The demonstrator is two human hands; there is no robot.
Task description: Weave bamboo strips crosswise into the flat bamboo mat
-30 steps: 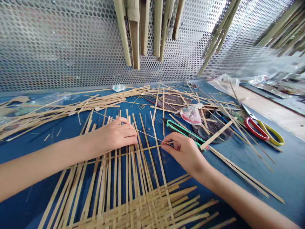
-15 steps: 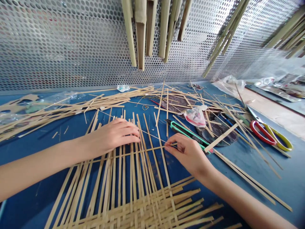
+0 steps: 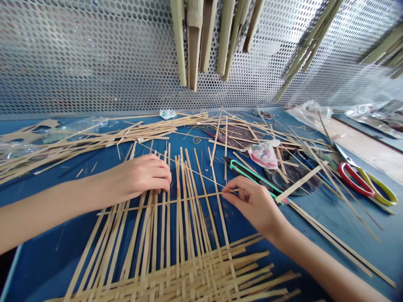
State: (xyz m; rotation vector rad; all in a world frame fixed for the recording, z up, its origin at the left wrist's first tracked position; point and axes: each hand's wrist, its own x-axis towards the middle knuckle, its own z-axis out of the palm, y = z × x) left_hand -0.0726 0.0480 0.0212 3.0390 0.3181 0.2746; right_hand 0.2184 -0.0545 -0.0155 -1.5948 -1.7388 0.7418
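Note:
My left hand (image 3: 143,174) lies over the upright bamboo strips (image 3: 179,209), its fingers curled down on some of them; the fingertips are partly hidden. My right hand (image 3: 248,199) pinches the end of a thin bamboo strip (image 3: 204,176), which slants up and left across the uprights past my left fingers. Another narrow cross strip (image 3: 201,196) runs across the uprights and reaches the right fingertips. Nearer to me, the uprights run into a tightly woven bamboo panel (image 3: 195,272) with loose ends sticking out to the right.
Beyond my right hand lie a green utility knife (image 3: 252,174), a crumpled plastic wrapper (image 3: 264,154) and red-and-yellow-handled scissors (image 3: 362,180). Loose bamboo strips (image 3: 151,130) litter the back of the blue table (image 3: 44,247). Split bamboo pieces (image 3: 225,37) hang before a perforated metal panel (image 3: 94,54).
My left hand has shifted left over the uprights, baring more of them, with its fingers more curled. My right hand keeps its pinch. The whole view has shifted slightly.

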